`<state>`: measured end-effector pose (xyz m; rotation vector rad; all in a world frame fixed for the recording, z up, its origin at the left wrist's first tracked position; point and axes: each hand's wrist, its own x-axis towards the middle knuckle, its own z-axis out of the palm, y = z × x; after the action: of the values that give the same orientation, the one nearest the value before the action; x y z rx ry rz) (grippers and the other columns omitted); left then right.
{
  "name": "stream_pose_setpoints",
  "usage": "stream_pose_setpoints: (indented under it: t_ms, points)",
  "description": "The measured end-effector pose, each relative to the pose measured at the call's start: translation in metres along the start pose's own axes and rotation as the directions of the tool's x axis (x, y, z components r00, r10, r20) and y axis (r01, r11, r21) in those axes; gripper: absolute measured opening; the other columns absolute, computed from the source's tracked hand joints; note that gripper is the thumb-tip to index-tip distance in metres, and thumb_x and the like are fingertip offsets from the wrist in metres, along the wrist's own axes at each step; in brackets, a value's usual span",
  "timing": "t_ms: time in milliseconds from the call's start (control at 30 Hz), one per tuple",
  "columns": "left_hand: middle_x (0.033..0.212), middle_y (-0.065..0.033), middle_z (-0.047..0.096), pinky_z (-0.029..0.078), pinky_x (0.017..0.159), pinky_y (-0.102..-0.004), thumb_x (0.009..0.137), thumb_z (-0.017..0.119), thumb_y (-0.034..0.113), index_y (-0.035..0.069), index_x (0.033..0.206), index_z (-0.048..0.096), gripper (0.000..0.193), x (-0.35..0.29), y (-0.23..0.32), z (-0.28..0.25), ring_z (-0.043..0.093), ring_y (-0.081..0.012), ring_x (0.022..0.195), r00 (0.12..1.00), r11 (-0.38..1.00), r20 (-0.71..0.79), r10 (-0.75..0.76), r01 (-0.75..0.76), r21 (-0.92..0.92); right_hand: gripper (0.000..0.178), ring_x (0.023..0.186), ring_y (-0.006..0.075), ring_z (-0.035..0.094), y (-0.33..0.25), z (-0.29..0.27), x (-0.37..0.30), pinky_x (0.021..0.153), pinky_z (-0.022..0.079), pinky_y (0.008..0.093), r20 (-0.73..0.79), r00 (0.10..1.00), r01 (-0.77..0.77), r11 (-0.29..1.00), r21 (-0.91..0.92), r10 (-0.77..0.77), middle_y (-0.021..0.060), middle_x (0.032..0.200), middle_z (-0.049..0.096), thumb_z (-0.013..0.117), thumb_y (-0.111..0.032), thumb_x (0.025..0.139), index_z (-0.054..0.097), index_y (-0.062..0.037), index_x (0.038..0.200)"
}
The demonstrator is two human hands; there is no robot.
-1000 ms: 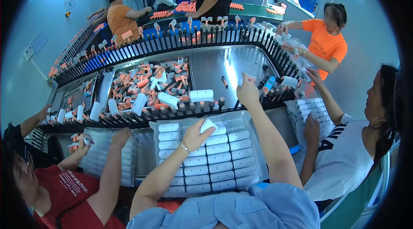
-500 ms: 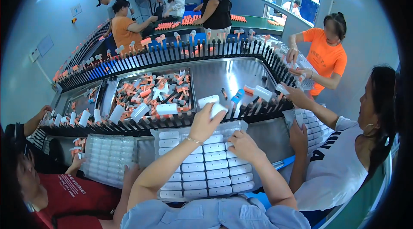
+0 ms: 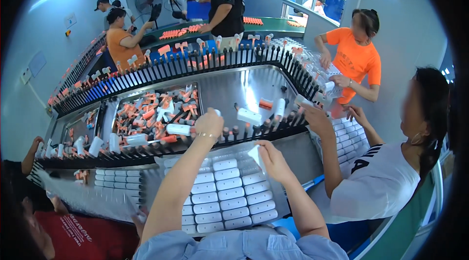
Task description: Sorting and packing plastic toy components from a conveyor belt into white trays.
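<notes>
Half a second before, the left hand had held a white tube above the tray; it had since reached forward to the peg rail, fingers curled over a small white piece at its far edge. Right hand pinched a white tube over the tray of tubes, just beside a co-worker's arm.

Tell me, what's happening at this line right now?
A person stands at a packing line. Their left hand reaches to the black peg conveyor, touching a white tube. Their right hand holds a white piece above a clear tray of white tubes. Co-workers handle tubes alongside.
</notes>
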<state>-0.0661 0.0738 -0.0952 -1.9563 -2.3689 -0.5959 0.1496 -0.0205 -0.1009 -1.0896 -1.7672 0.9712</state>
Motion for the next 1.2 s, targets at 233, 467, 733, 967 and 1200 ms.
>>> stream_pose_setpoints:
  t_ms: [233, 467, 733, 967, 1200]
  points:
    - [0.076, -0.0136, 0.062, 0.052, 0.054, -0.0383, 0.079, 0.061, 0.032, 0.001, 0.095, 0.051, 0.036, -0.029, -0.051, 0.000, 0.063, -0.0295, 0.064, 0.949, 0.994, -0.313, 0.026, 0.008, 0.108, 0.035, 0.057, 0.0057, 0.050, 0.014, -0.011, 0.005, 0.043, 0.039, 0.0204, 0.098, 0.960, -0.279, 0.894, 0.350, 0.261, 0.0021, 0.077, 0.057, 0.052, -0.030, 0.090, 0.053, -0.0020, 0.110]
    - [0.097, -0.0128, 0.053, 0.034, 0.088, -0.0454, 0.074, 0.065, 0.017, 0.003, 0.101, 0.051, 0.034, -0.060, -0.065, -0.043, 0.048, -0.0277, 0.097, 0.831, 0.982, -0.524, 0.187, -0.138, 0.132, 0.031, 0.064, 0.0047, 0.050, 0.014, 0.003, 0.011, 0.049, 0.039, 0.0201, 0.167, 0.980, -0.115, 0.992, 0.055, 0.104, 0.0012, 0.078, 0.055, 0.053, -0.023, 0.089, 0.051, -0.0037, 0.113]
    - [0.088, -0.0086, 0.052, 0.044, 0.074, -0.0362, 0.073, 0.065, 0.013, 0.006, 0.088, 0.058, 0.018, -0.134, -0.039, -0.001, 0.050, -0.0263, 0.085, 0.854, 0.808, -0.153, 0.497, -0.520, -0.278, 0.040, 0.096, 0.0312, 0.057, -0.014, -0.009, 0.028, 0.083, 0.045, 0.0359, -0.017, 0.957, 0.254, 0.864, -0.435, -0.290, 0.0199, 0.103, 0.058, 0.063, -0.013, 0.080, 0.049, 0.0003, 0.115]
    - [0.089, -0.0069, 0.050, 0.043, 0.076, -0.0375, 0.072, 0.068, 0.029, 0.010, 0.089, 0.066, 0.025, -0.125, -0.041, 0.000, 0.049, -0.0235, 0.092, 0.872, 0.858, 0.090, 0.481, -0.446, -0.256, 0.034, 0.097, 0.0361, 0.052, 0.031, -0.063, 0.105, 0.082, 0.042, 0.0427, -0.137, 0.949, 0.109, 0.703, -0.703, -0.284, 0.0183, 0.102, 0.056, 0.060, -0.015, 0.079, 0.051, -0.0009, 0.108]
    - [0.094, -0.0136, 0.053, 0.044, 0.078, -0.0396, 0.080, 0.062, 0.022, 0.001, 0.101, 0.055, 0.030, -0.120, -0.043, 0.004, 0.051, -0.0304, 0.094, 0.821, 0.793, 0.055, 0.569, -0.530, -0.301, 0.030, 0.080, 0.0401, 0.060, 0.044, -0.006, 0.151, 0.072, 0.048, 0.0464, -0.036, 0.999, -0.023, 0.632, -0.775, -0.007, 0.0234, 0.083, 0.062, 0.055, -0.021, 0.080, 0.051, 0.0038, 0.095]
